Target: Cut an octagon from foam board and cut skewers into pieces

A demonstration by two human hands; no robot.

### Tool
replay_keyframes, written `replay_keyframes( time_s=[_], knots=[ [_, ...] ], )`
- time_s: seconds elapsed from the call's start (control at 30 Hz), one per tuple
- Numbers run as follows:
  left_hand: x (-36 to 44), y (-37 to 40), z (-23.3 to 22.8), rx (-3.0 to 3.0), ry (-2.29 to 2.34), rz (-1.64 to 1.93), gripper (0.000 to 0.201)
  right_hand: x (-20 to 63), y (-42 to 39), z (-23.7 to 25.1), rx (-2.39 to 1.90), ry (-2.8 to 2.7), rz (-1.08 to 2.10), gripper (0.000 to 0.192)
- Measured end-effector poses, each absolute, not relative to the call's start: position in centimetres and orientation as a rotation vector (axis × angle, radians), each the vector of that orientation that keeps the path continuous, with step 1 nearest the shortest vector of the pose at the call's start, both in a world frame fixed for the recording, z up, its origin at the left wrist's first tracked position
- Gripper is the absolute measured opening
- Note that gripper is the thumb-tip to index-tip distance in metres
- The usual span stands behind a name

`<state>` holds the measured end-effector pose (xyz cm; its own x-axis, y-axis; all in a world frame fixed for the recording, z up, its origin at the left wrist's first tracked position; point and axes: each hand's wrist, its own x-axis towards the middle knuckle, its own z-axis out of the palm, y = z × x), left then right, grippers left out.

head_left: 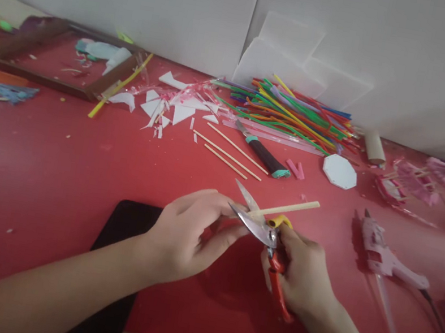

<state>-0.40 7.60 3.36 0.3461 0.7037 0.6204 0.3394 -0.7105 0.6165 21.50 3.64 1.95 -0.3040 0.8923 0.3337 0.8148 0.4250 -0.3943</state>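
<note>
Between the thumb and fingers of my left hand (194, 230) is pinched one end of a thin wooden stick (290, 208), which points up to the right. My right hand (303, 270) is wrapped round the red handles of a pair of pruning shears (259, 226) with a yellow catch. Their two metal blades stand apart, with the stick crossing between them close to my left fingertips. Beyond my hands, several similar wooden sticks (228, 156) lie side by side on the red table (53, 171). A box cutter (263, 153) with a black and teal handle rests beside them.
At the back lie a pile of coloured pipe cleaners (296, 113) and white paper scraps (180, 110). On the right are a pink glue gun (387, 256), a white octagon (340, 171) and pink pleated pieces (427, 179). A brown frame (44, 79) sits at the left; a black mat (125, 230) lies under my left arm.
</note>
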Motion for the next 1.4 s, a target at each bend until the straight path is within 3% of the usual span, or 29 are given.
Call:
replay_keyframes(
  time_s=[0.23, 0.77, 1.07, 1.4],
  knots=[
    [-0.55, 8.00, 3.52, 2.267, 0.987, 1.366, 0.008, 21.16, 3.98, 1.25, -1.572, -2.152, 0.091, 0.012],
    [-0.69, 8.10, 3.82, 2.405, 0.836, 1.357, 0.014, 20.76, 3.51, 2.10, -1.541, -2.049, 0.278, 0.015],
    [-0.61, 7.81, 3.50, 2.369, 0.757, 1.375, 0.017, 21.37, 3.71, 1.65, -1.474, -2.159, 0.074, 0.014],
    [-0.61, 7.88, 3.25, 2.408, 0.781, 1.379, 0.016, 21.47, 3.35, 1.18, -1.501, -2.122, 0.273, 0.024]
  ],
)
